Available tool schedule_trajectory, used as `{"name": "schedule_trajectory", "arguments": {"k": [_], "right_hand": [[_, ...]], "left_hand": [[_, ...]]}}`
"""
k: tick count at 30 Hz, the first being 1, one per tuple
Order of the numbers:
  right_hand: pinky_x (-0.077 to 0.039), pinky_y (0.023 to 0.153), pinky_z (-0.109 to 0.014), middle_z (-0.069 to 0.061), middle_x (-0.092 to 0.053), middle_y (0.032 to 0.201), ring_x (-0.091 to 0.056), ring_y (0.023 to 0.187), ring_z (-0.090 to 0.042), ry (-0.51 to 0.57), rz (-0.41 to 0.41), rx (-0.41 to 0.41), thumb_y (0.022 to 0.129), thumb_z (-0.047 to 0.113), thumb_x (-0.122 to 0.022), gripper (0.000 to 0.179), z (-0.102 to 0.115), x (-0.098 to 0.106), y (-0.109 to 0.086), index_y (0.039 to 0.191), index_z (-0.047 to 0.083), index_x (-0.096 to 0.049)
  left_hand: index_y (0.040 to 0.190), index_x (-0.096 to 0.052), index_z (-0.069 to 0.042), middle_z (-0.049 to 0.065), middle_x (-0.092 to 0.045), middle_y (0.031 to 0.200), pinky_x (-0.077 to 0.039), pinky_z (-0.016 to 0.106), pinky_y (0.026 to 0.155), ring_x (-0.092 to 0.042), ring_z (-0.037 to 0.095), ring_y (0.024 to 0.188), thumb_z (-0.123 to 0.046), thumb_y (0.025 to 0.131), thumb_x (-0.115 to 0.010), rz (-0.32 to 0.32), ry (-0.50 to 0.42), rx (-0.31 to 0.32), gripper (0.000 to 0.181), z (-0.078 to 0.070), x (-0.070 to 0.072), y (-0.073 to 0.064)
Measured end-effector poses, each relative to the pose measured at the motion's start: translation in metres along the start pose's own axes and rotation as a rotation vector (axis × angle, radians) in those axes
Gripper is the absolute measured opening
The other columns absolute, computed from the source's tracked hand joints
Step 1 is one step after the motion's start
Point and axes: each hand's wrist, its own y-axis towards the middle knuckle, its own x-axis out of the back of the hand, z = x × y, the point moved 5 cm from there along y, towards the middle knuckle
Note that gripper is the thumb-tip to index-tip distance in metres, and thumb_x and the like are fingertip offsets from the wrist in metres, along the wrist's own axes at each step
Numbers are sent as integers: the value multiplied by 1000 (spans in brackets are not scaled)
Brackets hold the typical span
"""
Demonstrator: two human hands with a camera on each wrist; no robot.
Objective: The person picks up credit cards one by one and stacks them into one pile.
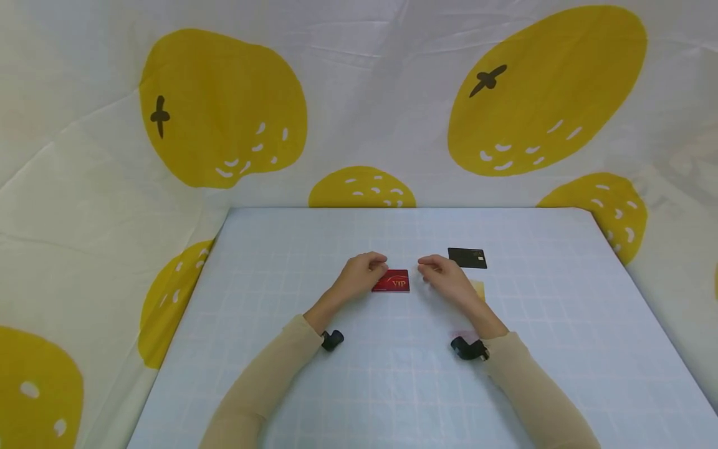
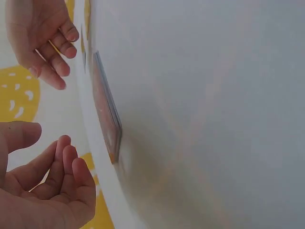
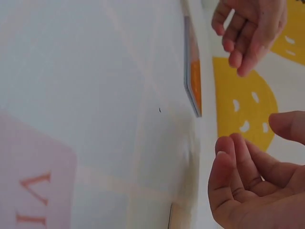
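A red card [image 1: 397,282] marked VIP lies flat in the middle of the table. Its edge in the left wrist view shows layers, like cards stacked together [image 2: 108,107]. My left hand [image 1: 360,274] hovers over the left end of this card, covering part of it. Across from it, my right hand [image 1: 445,279] is held to the right of the red card, apart from it. Both hands have loosely bent fingers, thumb apart from the fingertips, with nothing between them. A gold card [image 1: 478,289] is partly hidden behind the right hand.
Beyond the right hand lies a black card [image 1: 467,257] with a chip. A pale pink card [image 3: 35,176] with gold letters sits under the right wrist, mostly hidden in the head view. Black wrist cameras [image 1: 469,348] hang below both cuffs. A fruit-patterned cloth [image 1: 370,125] stands behind the table.
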Motion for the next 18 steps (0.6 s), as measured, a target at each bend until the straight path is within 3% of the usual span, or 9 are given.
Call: {"name": "schedule_trajectory", "arguments": {"k": [9, 18], "right_hand": [[-53, 88, -42, -16, -63, 126, -62, 107, -30, 58, -52, -22, 103, 34, -56, 45, -12, 28, -5, 136, 4, -56], [-52, 83, -40, -20, -62, 127, -60, 107, -33, 82, -108, -30, 103, 36, -56, 49, -27, 55, -11, 138, 2, -55]], "left_hand": [[126, -67, -6, -2, -68, 106, -52, 31, 87, -61, 12, 96, -24, 100, -62, 26, 26, -57, 33, -32, -25, 31], [127, -66, -3, 0, -67, 108, -53, 26, 83, -61, 11, 95, -23, 100, -61, 74, 20, -105, 33, -51, -49, 50]]}}
